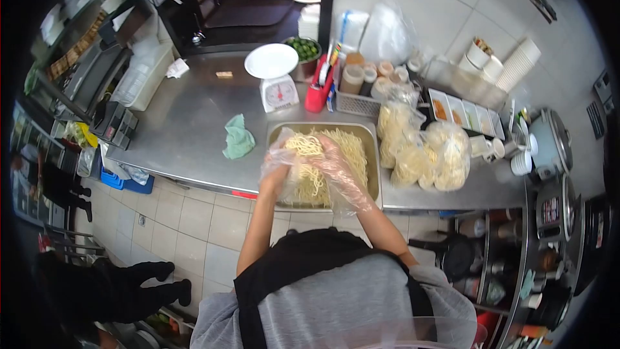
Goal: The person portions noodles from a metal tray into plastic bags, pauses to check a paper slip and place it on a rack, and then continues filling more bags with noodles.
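A steel tray (376, 184) filled with pale noodles (349, 148) stands at the counter's front edge. Over its left part, my left hand (278, 167) and my right hand (332, 165), both in clear plastic gloves, hold a clump of noodles (305, 145) between them. Fingers of both hands are curled round the clump's sides. A few strands hang below it toward the tray. Just right of the tray sit clear bags of noodles (413, 155).
Behind the tray stand a kitchen scale (279, 94) with a white plate (271, 61), a red tape dispenser (318, 90) and a basket of sauce bottles (358, 105). A green cloth (238, 137) lies left. Another person (116, 291) is at lower left.
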